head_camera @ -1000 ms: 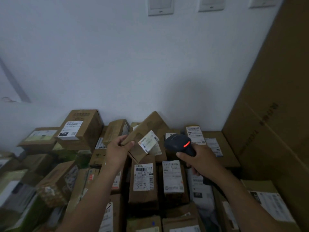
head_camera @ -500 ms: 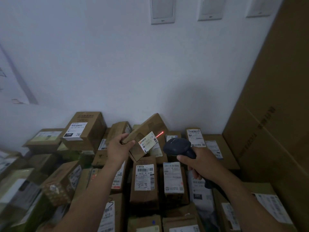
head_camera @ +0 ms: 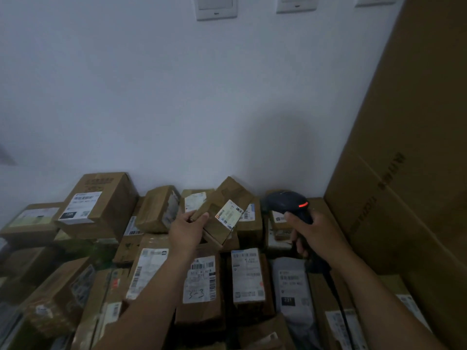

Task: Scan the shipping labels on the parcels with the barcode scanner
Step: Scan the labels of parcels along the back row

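Far left, low in the pile: flat brown carton (head_camera: 32,221) with a pale label on top. Just beside it and higher: large carton (head_camera: 108,198), white label (head_camera: 80,208) facing the camera. Next along: small taped carton (head_camera: 156,208), tilted.

Centre-left, raised over the pile: left hand (head_camera: 187,231), fingers (head_camera: 188,215) and thumb curled round the lower left corner of the held parcel (head_camera: 222,198). Parcel tilted, upper corner against the white wall (head_camera: 177,97). Contact between its far end and the parcels behind: cannot be told. Shipping label (head_camera: 231,214) on the near right face, turned toward the scanner. No red line visible on the label.

Below the hands: row of upright parcels, among them a marked carton (head_camera: 199,317) with "3-3" handwritten on its label, a second labelled carton (head_camera: 267,294) just beside it, then a grey mailing bag (head_camera: 293,286).

Centre-right: barcode scanner (head_camera: 288,203), dark, head aimed left at the held parcel, near it but apart. Red indicator (head_camera: 303,205) lit on top. Right hand (head_camera: 316,233) on the handle, fingers (head_camera: 299,246) wrapped tightly round it. Dark cable (head_camera: 336,294) running down from the handle base alongside the forearm.

Far right: tall cardboard carton (head_camera: 404,173) standing against the wall, printed text on its side not legible.

Top edge: white wall plates (head_camera: 216,7) in a row.
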### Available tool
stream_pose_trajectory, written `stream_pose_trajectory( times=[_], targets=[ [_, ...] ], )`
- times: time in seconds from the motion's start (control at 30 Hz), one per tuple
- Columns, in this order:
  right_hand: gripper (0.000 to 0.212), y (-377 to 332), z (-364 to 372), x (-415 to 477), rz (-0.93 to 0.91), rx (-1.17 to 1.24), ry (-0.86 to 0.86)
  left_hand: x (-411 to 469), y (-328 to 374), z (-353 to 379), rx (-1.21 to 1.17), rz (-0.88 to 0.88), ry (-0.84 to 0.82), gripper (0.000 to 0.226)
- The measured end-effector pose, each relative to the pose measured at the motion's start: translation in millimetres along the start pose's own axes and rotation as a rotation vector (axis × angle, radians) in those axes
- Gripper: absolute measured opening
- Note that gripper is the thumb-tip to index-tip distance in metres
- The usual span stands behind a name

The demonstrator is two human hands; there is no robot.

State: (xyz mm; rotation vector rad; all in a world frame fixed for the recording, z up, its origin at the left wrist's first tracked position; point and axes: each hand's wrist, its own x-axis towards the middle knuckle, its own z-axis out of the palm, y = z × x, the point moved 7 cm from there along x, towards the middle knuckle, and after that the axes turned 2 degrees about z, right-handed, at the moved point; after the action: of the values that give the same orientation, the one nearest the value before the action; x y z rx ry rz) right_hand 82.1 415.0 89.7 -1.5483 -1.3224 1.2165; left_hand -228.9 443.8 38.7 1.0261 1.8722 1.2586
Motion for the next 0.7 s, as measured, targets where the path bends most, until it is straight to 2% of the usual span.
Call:
stream_pose_trajectory(
  times=[0.2,0.33,0.43,0.53,0.7],
  targets=[
    [0.031,10,-19,32,0.0,0.085,0.094,8,-13,80,0.075,-0.029,-0.115,0.045],
    [0.033,18,-17,56,0.009,0.098,0.079,16,-18,132,0.114,0.025,-0.275,0.028],
    [0.035,25,-12,67,0.025,0.088,0.055,21,-30,160,0.121,-0.005,-0.352,0.037],
    [0.037,35,-9,74,0.049,0.061,0.047,24,-41,172,0.203,-0.004,-0.329,0.049],
    [0.033,42,1,82,0.023,0.029,0.022,22,-54,178,0.494,0.028,-0.308,0.058]
  ],
)
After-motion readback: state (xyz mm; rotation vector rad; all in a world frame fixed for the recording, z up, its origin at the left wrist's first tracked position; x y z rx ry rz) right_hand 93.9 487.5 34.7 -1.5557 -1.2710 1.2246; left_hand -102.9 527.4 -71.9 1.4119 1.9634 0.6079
